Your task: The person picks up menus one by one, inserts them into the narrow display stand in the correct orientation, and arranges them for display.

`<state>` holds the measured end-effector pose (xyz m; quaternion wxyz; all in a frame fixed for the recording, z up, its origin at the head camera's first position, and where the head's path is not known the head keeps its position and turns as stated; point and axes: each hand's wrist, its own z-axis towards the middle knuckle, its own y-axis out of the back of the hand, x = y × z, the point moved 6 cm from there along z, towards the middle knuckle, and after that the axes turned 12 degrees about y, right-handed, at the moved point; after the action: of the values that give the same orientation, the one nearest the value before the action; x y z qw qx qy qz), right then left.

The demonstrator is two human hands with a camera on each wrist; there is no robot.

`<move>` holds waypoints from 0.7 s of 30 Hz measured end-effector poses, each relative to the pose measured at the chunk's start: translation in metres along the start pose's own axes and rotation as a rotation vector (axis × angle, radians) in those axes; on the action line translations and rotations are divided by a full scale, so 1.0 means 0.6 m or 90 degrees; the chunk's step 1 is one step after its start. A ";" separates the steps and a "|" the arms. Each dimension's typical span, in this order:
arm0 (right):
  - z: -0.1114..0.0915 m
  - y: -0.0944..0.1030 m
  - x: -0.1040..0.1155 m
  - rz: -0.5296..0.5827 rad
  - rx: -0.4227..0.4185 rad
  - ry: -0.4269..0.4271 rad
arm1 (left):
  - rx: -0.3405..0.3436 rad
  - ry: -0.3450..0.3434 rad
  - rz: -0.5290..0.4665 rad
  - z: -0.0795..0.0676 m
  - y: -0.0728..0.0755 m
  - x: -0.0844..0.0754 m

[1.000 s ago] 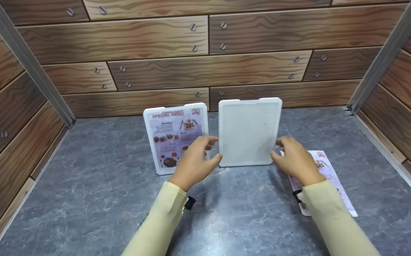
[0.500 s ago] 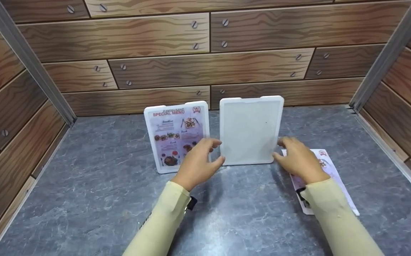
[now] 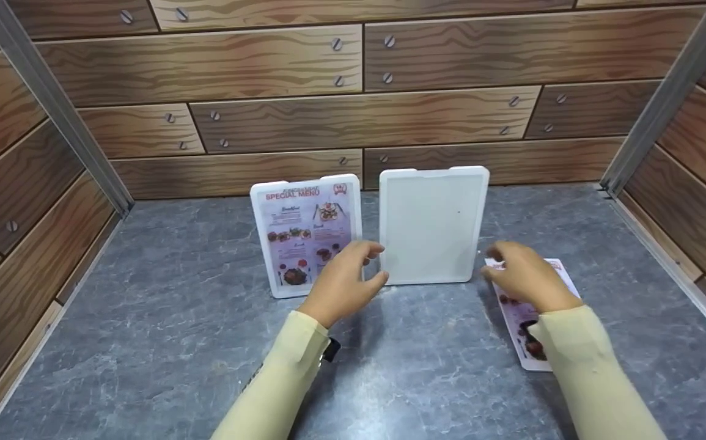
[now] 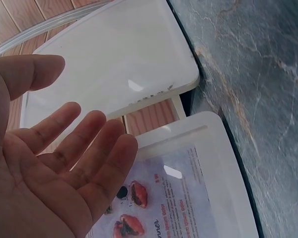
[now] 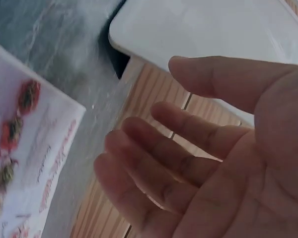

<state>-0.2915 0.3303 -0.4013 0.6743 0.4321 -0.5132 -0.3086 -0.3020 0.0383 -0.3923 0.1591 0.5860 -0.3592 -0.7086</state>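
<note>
Two white-framed menu stands are upright on the table. The left menu stand [image 3: 291,232] shows a purple special menu behind its clear front; the right blank stand [image 3: 431,226] has a plain white face. My left hand [image 3: 345,281] hovers before the gap between them, fingers relaxed, palm facing inward and nothing held. To the right of the blank stand is my right hand [image 3: 530,275], also holding nothing, its fingers loosely bent. Beneath that hand and forearm lies a loose menu sheet [image 3: 511,311], partly covered. In the right wrist view, the sheet's corner [image 5: 49,124] appears beside the fingers.
The grey marbled table [image 3: 175,342] extends around the stands. A wood-patterned back wall [image 3: 279,128] rises close behind them, and side walls meet it at metal corner posts [image 3: 652,98].
My right hand has shifted right, away from the blank stand's edge and farther over the loose menu sheet. The left hand keeps nearly the same place. Both stands stay put.
</note>
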 end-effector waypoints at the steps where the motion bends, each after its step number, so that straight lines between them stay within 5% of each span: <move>1: -0.002 0.003 -0.006 -0.002 0.001 -0.008 | 0.000 -0.001 0.000 0.000 -0.001 0.001; 12: -0.041 0.027 -0.114 -0.024 0.104 -0.155 | 0.021 -0.006 0.014 -0.003 -0.006 0.000; 21: -0.072 0.011 -0.150 0.003 0.171 -0.293 | 0.059 -0.002 0.038 -0.002 -0.017 -0.001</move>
<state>-0.2758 0.4222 -0.4377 0.4767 0.4352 -0.6905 -0.3265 -0.2988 0.0456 -0.3989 0.1523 0.5810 -0.4093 -0.6868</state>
